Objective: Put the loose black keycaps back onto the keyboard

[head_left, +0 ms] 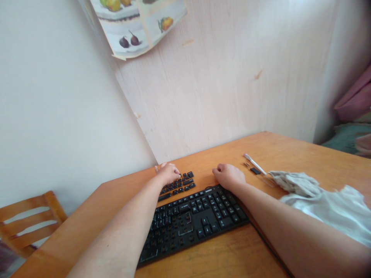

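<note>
A black keyboard (199, 216) lies on the table, with bare switches showing in its left and middle part where keycaps are off. Beyond it, loose black keycaps (185, 184) are laid out in rows. My left hand (168, 173) is over these rows, thumb and finger closed at a keycap (180, 176) near the far edge; my forearm hides part of the rows and the keyboard's left end. My right hand (230, 177) rests as a loose fist by the keyboard's far right corner. Whatever its curled fingers may hold is hidden.
On the right lie a white pen-like brush (255, 164), a small black piece (255, 170) with thin wires beside it, and a crumpled pale cloth (333, 204). The keyboard cable (269, 247) runs under my right forearm. A wooden chair (29, 220) stands left of the table.
</note>
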`<state>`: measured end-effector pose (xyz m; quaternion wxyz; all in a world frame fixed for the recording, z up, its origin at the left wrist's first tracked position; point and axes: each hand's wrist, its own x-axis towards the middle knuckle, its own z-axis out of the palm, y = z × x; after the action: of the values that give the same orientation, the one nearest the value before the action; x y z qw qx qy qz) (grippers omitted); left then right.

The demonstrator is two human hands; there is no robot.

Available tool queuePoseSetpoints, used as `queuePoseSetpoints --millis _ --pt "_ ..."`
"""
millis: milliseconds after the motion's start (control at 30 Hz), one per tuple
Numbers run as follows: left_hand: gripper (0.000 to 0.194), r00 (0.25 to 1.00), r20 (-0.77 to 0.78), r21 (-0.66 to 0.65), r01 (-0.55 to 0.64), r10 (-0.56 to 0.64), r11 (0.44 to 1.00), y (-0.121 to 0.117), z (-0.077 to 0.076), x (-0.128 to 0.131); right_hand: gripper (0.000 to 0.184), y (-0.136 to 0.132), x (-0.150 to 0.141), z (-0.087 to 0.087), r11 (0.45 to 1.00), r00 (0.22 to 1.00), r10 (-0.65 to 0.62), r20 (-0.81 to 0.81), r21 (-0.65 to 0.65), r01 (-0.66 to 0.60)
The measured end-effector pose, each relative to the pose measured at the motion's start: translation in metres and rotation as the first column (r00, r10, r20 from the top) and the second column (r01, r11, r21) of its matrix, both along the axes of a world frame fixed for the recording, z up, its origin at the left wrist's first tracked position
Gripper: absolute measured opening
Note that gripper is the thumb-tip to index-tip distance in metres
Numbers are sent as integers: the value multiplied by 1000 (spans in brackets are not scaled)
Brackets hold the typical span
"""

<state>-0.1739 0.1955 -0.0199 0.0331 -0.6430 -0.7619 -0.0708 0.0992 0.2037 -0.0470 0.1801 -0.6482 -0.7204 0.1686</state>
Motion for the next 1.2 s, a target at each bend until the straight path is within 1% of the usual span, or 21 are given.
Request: queuePoseSetpoints --millis 133,233,333,467,567,667,800,900,1033,1200 --pt "12 1000 2 10 -16 16 1000 -4 2 -1 44 0 0 0 1000 1000 6 -4 5 -6" --pt "14 1000 2 37 -16 16 999 -12 9 -3 44 0 0 0 1000 1000 4 -9 9 -4" --pt "16 1000 -1 59 13 -13 998 -27 19 -5 44 0 0 0 1000 1000 10 -12 9 -10" --pt "17 999 -16 70 50 -49 996 -60 29 -8 44 1 0 0 1000 1000 10 -4 0 -10" --pt "17 996 -26 78 82 -80 994 -92 34 -6 44 2 1 -1 1000 1000 13 1 2 -13" --pt "16 994 -18 59 105 -104 993 -125 37 1 44 3 1 -1 1000 1000 18 6 0 -18" --pt "14 990 6 26 138 -139 990 -160 37 13 43 4 2 0 1000 1000 19 9 -14 -19" --pt "12 986 8 16 168 -168 986 -176 32 20 43 4 2 -1 1000 1000 22 12 -16 -21" --pt "10 987 -4 -4 163 -163 987 -186 27 30 43 5 2 -2 999 999 31 14 -13 -30" --pt "8 985 -60 11 166 -165 986 -191 26 39 43 6 2 -3 1000 999 29 15 -6 -29"
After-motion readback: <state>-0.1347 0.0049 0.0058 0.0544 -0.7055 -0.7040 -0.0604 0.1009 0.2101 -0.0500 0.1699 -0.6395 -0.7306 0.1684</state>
